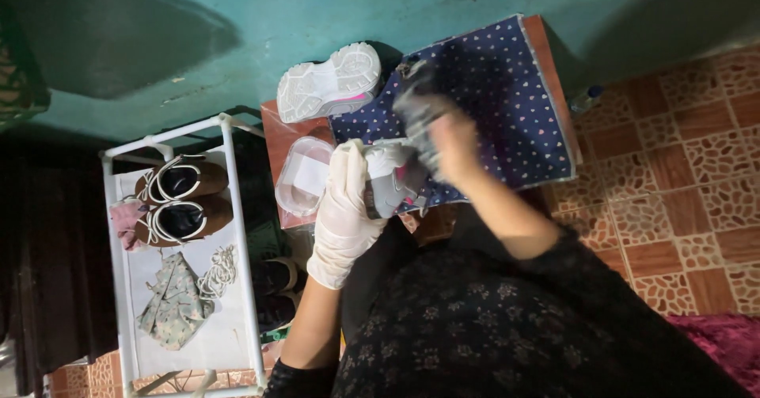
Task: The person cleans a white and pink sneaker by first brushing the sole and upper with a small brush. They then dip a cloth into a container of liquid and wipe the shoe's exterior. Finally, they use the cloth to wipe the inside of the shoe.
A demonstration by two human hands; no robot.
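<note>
My left hand (344,212), in a white glove, grips a small grey and white sneaker with pink trim (389,178) over a navy cloth with small hearts (514,105). My right hand (453,143) is bare and blurred; it presses a dark grey rag (416,109) against the top of that sneaker. The matching sneaker (328,83) lies on its side at the cloth's far left corner, its white sole facing me.
The cloth covers a small red-brown table (273,140), where a clear plastic tub (303,178) sits beside my gloved hand. A white shoe rack (237,208) on the left holds brown shoes (180,200), a camouflage cloth (170,307) and white laces (222,273). Patterned tiles (697,168) lie to the right.
</note>
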